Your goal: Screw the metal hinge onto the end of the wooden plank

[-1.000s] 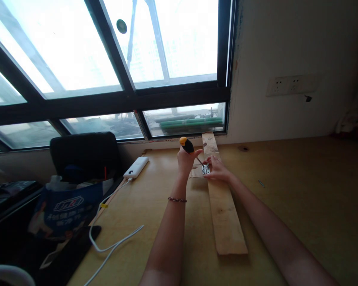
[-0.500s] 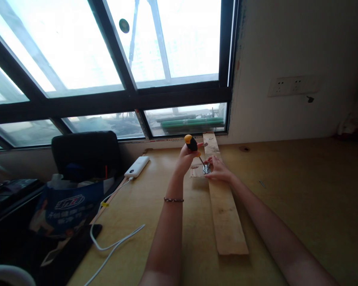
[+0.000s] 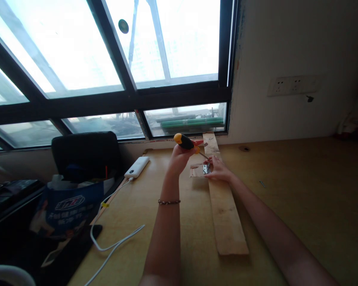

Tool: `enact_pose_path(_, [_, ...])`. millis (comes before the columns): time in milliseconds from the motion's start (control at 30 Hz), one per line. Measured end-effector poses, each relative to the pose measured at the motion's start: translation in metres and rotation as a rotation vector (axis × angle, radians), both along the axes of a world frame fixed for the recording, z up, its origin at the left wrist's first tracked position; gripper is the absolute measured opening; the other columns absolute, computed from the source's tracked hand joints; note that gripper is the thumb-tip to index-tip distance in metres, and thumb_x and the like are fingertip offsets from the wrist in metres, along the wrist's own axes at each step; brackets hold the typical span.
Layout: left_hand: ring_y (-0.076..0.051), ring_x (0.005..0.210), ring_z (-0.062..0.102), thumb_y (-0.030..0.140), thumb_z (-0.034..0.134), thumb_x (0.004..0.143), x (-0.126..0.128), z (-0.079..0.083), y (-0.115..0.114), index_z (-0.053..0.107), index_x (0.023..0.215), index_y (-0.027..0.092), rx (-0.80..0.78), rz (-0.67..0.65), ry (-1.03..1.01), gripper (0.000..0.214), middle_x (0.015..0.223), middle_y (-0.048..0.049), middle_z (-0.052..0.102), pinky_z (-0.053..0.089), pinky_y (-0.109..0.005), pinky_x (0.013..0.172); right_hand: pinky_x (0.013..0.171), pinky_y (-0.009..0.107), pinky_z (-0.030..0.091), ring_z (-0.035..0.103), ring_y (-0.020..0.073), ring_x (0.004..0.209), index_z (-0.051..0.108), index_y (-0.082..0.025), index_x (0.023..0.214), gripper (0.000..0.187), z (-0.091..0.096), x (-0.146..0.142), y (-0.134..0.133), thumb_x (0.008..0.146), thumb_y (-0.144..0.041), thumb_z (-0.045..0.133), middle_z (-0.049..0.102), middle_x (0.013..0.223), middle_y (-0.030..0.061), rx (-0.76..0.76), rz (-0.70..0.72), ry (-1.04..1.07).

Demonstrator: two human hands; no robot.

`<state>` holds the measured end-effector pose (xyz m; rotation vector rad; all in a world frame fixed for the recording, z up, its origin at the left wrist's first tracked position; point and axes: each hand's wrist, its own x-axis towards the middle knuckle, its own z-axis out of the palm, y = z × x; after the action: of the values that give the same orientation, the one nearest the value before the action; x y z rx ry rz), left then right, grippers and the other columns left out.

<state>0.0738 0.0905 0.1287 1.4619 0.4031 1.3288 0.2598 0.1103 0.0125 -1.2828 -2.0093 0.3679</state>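
Observation:
My left hand [image 3: 180,155] is closed around a yellow-and-black screwdriver [image 3: 183,141]. The tool leans with its handle up to the left, and its shaft points down to the right at the fingers of my right hand [image 3: 219,169]. Those fingers pinch a small silver metal hinge [image 3: 206,169]. The hinge lies over a long wooden board [image 3: 226,214] and a short wooden piece [image 3: 196,171] that sticks out to the left. Behind the right fingertips, the exact spot of the screwdriver's tip is hard to make out.
A loose screw [image 3: 262,184] lies on the table [image 3: 301,206] to the right. At the left edge are a white power bank [image 3: 137,167] and its white cable [image 3: 119,243]. A black chair [image 3: 85,149] and a blue bag [image 3: 68,210] stand left of the table.
My left hand has shifted left and tipped the screwdriver flatter. Its shaft has left the face of the hinge for the upper edge near my right fingertips. My right hand stays put.

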Motion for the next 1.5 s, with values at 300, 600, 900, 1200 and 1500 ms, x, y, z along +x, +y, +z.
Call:
enact_pose_path(300, [-0.026,0.103,0.057,0.02,0.069,0.065,0.009,-0.015,0.009,0.057,0.085,0.015,-0.014,0.0,-0.002,0.024,0.097,-0.0091,0.067,0.037,-0.043,0.092,0.085,0.038,0.037,0.051,0.0243,0.099,0.043,-0.02,0.098,0.064,0.002,0.0,-0.002,0.047,-0.037,0.077,0.06,0.103,0.0075,-0.001,-0.007,-0.006])
enact_pose_path(600, [-0.026,0.102,0.058,0.024,0.068,0.065,0.009,-0.021,0.014,0.056,0.085,0.015,-0.007,0.045,0.047,0.025,0.096,-0.0097,0.067,0.04,-0.04,0.087,0.084,0.038,0.039,0.05,0.0247,0.098,0.044,-0.02,0.099,0.066,0.001,0.001,-0.002,0.045,-0.041,0.078,0.057,0.103,0.0083,-0.027,-0.032,-0.004])
enact_pose_path(900, [-0.019,0.079,0.061,0.028,0.072,0.059,0.019,-0.019,0.012,0.056,0.082,0.014,0.062,0.253,0.184,0.031,0.082,-0.0064,0.066,0.048,-0.035,0.075,0.088,0.041,0.038,0.051,0.0265,0.101,0.045,-0.02,0.1,0.067,0.001,0.001,-0.001,0.044,-0.035,0.079,0.058,0.104,0.0083,-0.055,-0.013,0.057])
enact_pose_path(1200, [-0.022,0.085,0.062,0.026,0.075,0.055,0.024,-0.021,0.011,0.058,0.084,0.015,0.083,0.341,0.201,0.035,0.083,-0.0058,0.066,0.049,-0.038,0.078,0.088,0.04,0.037,0.052,0.0252,0.1,0.044,-0.021,0.099,0.065,0.0,0.001,-0.001,0.045,-0.033,0.079,0.059,0.102,0.0069,-0.051,0.016,0.095])
enact_pose_path(1500, [-0.023,0.085,0.063,0.024,0.07,0.062,0.017,-0.016,0.01,0.055,0.09,0.016,0.119,0.345,0.247,0.033,0.088,-0.0081,0.067,0.048,-0.038,0.079,0.086,0.039,0.037,0.052,0.0248,0.099,0.044,-0.02,0.098,0.067,-0.001,0.002,0.001,0.043,-0.037,0.079,0.059,0.103,0.0078,-0.028,-0.026,0.026])
